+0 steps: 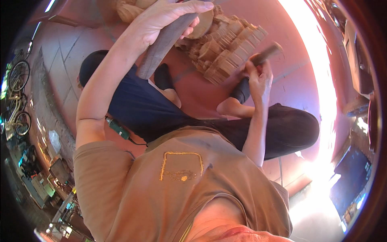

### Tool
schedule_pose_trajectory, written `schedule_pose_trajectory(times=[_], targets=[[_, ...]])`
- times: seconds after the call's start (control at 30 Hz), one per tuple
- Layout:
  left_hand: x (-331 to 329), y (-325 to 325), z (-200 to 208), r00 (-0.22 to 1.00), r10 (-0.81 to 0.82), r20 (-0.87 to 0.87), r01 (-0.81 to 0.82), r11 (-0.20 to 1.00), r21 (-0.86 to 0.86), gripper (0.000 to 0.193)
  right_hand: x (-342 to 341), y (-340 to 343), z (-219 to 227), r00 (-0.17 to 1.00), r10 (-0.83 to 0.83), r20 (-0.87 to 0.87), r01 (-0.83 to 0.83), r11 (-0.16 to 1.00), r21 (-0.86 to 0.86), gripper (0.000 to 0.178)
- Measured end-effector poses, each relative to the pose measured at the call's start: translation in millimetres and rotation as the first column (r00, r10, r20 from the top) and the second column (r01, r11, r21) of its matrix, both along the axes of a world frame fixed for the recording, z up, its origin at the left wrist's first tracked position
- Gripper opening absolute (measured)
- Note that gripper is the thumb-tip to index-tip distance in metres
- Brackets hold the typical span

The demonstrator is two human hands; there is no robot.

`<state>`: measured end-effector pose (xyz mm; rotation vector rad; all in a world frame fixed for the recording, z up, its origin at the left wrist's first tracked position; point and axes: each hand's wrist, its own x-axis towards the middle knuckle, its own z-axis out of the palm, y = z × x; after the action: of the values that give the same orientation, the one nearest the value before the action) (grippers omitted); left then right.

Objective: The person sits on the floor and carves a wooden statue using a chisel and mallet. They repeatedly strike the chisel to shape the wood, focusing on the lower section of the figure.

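Note:
My left hand [171, 18] is raised at the top, wrapped round a thick grey-brown wooden club [163, 50] whose blunt end points down toward my knee. In my right hand [260, 78], a short dark rod [267, 53] is gripped, perhaps a tool handle. Its far end is pale and blurred, and I cannot tell its kind. Between and beyond my hands a carved wooden block [229, 44] lies on the floor, cut into many stepped and rounded shapes. The rod is close to the carving's right side. The club is apart from the rod.
I sit cross-legged on a reddish tiled floor [296, 72]. Beside my left thigh lies a green corded power tool [117, 128]. Another light wooden piece [129, 9] is at the top. Bicycles [20, 76] stand far left. Bright sunlight crosses the right side.

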<state>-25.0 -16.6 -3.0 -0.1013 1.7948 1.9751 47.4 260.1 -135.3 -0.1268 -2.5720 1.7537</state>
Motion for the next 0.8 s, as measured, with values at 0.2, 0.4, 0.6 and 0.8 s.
schedule_pose_trajectory(times=[0.2, 0.4, 0.6, 0.8], targets=[[0.7, -32.1, 27.3, 0.968, 0.154, -0.198, -0.154, 0.988, 0.015, 0.037, 2.3, -8.5, 14.2, 0.985, -0.083, -0.15, 0.04, 0.961, -0.273, 0.02], [10.4, -73.9, 30.3, 0.892, 0.346, -0.29, -0.357, 0.934, 0.016, 0.042, 20.6, -38.6, 121.0, 0.905, -0.18, -0.386, -0.086, 0.81, -0.579, 0.025], [42.2, -94.6, 22.5, 0.857, 0.458, -0.238, -0.434, 0.889, 0.146, 0.039, 21.6, -39.5, 148.0, 0.801, -0.25, -0.545, -0.195, 0.751, -0.631, 0.026], [90.0, -88.3, 18.1, 0.785, 0.592, -0.181, -0.543, 0.799, 0.256, 0.047, 12.7, -35.4, 155.7, 0.805, -0.286, -0.52, -0.175, 0.723, -0.669, 0.025]])
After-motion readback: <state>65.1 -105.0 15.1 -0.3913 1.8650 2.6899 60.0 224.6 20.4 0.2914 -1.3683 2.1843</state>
